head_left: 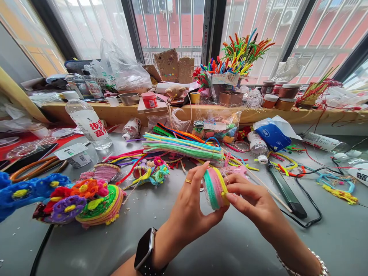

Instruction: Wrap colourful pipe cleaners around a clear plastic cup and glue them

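The left hand (186, 207) grasps a striped round piece (215, 188) from its outer side, thumb below and fingers above; the right hand (255, 197) has fingertips on its yellow end, though I cannot tell whether they pinch or only press. The piece is held just above the desk (161, 245). It is a short, squat drum in three fuzzy bands, teal, pink and yellow, with a clear, glossy part showing at the teal end. One gold-coloured ring and one smooth black-faced watch (145, 248) are on the left side; one beaded bracelet (301, 264) circles the right wrist.

Just beyond lies one thick bundle of straight, fuzzy stems (184, 147), mostly pale green, yellow and blue. To the left is one rounded, coiled ornament (100, 205) carrying plush flowers. One clear plastic bottle (89, 122) stands upright; at least four others lie down. Farther back, a wooden sill (115, 108) holds one dull metal bowl (128, 99) and one pink-red tub (148, 100).
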### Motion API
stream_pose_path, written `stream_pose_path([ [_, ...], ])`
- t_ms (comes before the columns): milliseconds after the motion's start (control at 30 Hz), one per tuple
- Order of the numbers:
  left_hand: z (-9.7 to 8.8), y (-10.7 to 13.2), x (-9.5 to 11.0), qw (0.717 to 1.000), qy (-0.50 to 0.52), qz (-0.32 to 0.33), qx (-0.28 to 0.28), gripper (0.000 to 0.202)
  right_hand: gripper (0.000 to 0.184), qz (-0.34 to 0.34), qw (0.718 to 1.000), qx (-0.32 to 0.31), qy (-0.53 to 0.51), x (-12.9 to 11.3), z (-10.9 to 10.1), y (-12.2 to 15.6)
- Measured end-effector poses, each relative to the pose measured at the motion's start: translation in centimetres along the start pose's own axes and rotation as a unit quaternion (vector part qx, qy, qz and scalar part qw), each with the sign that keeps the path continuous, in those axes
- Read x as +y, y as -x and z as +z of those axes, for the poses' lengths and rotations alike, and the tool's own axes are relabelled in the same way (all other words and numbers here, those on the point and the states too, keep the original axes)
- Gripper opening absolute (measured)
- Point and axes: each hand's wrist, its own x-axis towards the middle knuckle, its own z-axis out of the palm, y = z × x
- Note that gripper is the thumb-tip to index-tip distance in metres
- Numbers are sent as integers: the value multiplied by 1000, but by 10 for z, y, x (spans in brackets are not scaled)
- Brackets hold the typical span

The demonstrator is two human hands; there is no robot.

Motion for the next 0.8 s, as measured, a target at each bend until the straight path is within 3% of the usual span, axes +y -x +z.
stream_pose_path([
  [467,-1,0,1,997,-24,33,69,73,28,-25,999,-43,-23,-3,-2,2],
  [800,1,0,-5,991,-36,118,59,78,25,-35,999,34,17,-1,-6,0],
])
